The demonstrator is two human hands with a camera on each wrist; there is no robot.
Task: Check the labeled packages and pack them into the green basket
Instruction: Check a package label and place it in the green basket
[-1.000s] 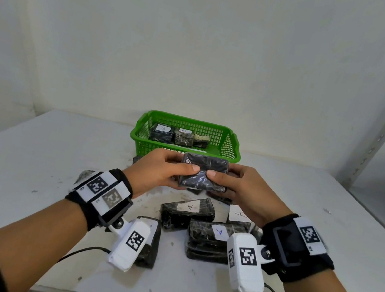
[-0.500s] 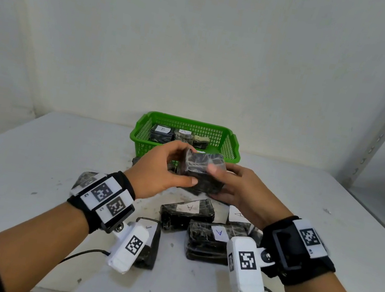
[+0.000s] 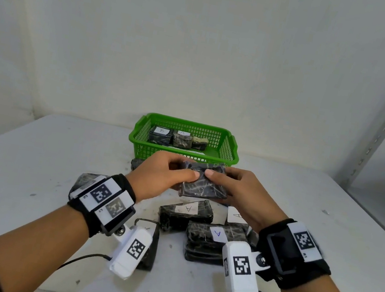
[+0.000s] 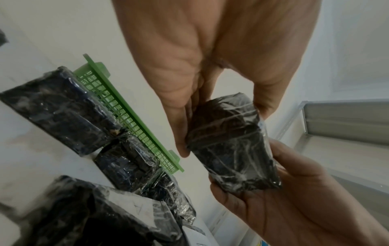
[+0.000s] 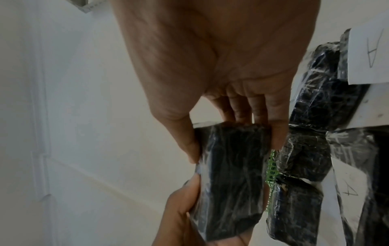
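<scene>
L hand (image 3: 163,176) + R hand (image 3: 234,192) both grip one black film-wrapped package (image 3: 202,183), held up off the desk (image 3: 28,168) just in front of the green basket (image 3: 232,153). L thumb on top face, fingers curled under the left end; R thumb on top near the L thumb, fingers wrapped under the right end. Two-hand hold reads as an inspection grip: pkg tilted toward the face so its sides can be looked over

No label visible on the face now showing, in head view or either wrist view – prob. the reason it's being held up rather than dropped in; label side hidden or facing away, can't tell which

Outward: below the hands, loose pkgs lie on the desk. One w/ white "A" label (image 3: 187,208) just beneath the held pkg, another "A" pkg (image 3: 218,234) nearer, stacked on a further one; a third "A" label (image 3: 237,215) partly under the R wrist. More dark pkgs by the L wrist, labels not readable

Basket at rear of desk, already holds a row against its back wall: "B" pkg (image 3: 160,135), an "A" pkg (image 3: 181,139), a smaller paler bundle (image 3: 199,142) to the right. Front part of basket floor is free, so room for the held one

Judgement: checking step in hand, packing early – most pkgs not yet in
</scene>
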